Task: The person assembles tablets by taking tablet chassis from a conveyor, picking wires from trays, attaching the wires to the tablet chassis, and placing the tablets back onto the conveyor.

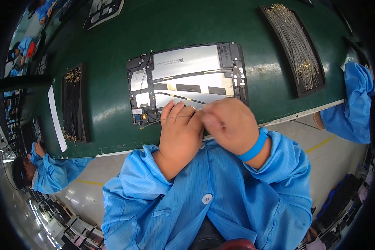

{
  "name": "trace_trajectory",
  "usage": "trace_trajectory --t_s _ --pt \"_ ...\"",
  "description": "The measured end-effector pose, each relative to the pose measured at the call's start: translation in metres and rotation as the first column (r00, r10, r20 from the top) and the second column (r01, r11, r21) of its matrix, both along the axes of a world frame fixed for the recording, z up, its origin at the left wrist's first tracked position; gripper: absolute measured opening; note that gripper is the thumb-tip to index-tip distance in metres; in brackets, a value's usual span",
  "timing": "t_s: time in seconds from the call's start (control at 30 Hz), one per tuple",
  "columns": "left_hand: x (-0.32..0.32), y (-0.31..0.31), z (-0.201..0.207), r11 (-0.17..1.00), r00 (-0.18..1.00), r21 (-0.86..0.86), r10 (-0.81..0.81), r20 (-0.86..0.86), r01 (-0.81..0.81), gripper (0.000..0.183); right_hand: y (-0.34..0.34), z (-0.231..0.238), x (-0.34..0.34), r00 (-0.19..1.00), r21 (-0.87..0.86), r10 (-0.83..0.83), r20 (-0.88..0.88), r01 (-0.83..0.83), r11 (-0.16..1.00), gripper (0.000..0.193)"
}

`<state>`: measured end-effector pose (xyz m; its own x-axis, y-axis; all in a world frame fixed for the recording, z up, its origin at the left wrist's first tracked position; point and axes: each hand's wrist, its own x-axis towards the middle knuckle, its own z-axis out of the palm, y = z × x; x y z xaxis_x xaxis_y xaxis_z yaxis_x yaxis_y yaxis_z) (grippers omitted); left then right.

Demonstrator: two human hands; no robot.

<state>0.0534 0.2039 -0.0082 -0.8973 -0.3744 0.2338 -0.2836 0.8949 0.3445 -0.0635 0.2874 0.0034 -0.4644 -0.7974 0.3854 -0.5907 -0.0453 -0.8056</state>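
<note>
An opened tablet (186,79) lies back-up on the green belt (112,96), showing silver battery cells and a black frame. Both hands meet over its near edge. My left hand (180,132) pinches a thin wire cable (154,122) that runs left toward the tablet's lower left corner. My right hand (229,123), with a blue wrist strap (254,146), pinches the same cable's other end against the left fingers. The tablet's near right corner is hidden under my hands.
A black tray of thin gold-tipped cables (296,46) lies at the right, another such tray (73,102) at the left beside a white strip (56,118). A person in a blue coat (50,173) works at the left, another blue sleeve (354,104) at the right.
</note>
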Motion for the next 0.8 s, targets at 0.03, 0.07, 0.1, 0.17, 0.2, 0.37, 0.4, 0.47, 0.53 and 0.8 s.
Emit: trace_trajectory --t_s 0.03,0.07,0.1,0.17,0.2,0.37,0.4,0.47,0.53,0.8 --pt "0.0 -0.002 0.0 1.0 1.0 0.005 -0.003 0.014 0.003 0.02 -0.006 0.004 -0.001 0.977 0.026 0.1 -0.19 -0.097 0.995 0.015" --pt "-0.001 -0.004 0.001 1.0 1.0 0.009 -0.004 0.027 0.004 0.022 -0.01 0.005 -0.001 0.983 0.002 0.068 -0.173 -0.068 0.998 0.013" --pt "0.0 -0.005 0.003 1.0 1.0 0.006 -0.006 0.022 0.006 0.022 -0.009 0.006 -0.001 0.982 -0.001 0.065 -0.179 -0.066 0.998 0.013" --pt "-0.002 -0.009 0.003 0.999 0.998 0.03 -0.026 0.058 0.025 0.02 -0.01 0.001 -0.005 0.989 0.036 0.055 -0.134 -0.05 0.998 0.014" --pt "-0.006 -0.019 0.008 0.999 0.997 -0.007 -0.048 0.053 0.049 0.016 -0.012 0.0 -0.008 0.987 0.024 0.063 -0.148 -0.061 0.998 0.014" --pt "0.023 -0.097 0.031 0.753 0.746 0.269 0.648 -0.151 -0.6 0.03 0.008 0.015 -0.035 0.44 0.269 -0.457 0.773 0.425 0.864 0.038" --pt "0.038 -0.096 0.036 0.491 0.657 0.642 0.753 0.027 -0.589 0.032 0.015 0.013 -0.037 0.45 0.357 -0.553 0.701 0.449 0.819 0.045" --pt "0.065 -0.088 0.03 0.029 0.675 0.901 0.672 0.304 -0.434 0.034 0.036 0.008 -0.038 0.41 0.576 -0.583 0.702 0.155 0.803 0.049" --pt "0.067 -0.086 0.025 -0.044 0.725 0.895 0.569 0.388 -0.444 0.045 0.038 0.009 -0.038 0.43 0.664 -0.606 0.669 0.021 0.747 0.05" --pt "0.008 -0.136 0.059 -0.23 0.749 0.941 0.571 0.337 -0.248 0.041 0.006 0.019 -0.048 0.28 0.589 -0.528 0.802 -0.22 0.778 0.026"
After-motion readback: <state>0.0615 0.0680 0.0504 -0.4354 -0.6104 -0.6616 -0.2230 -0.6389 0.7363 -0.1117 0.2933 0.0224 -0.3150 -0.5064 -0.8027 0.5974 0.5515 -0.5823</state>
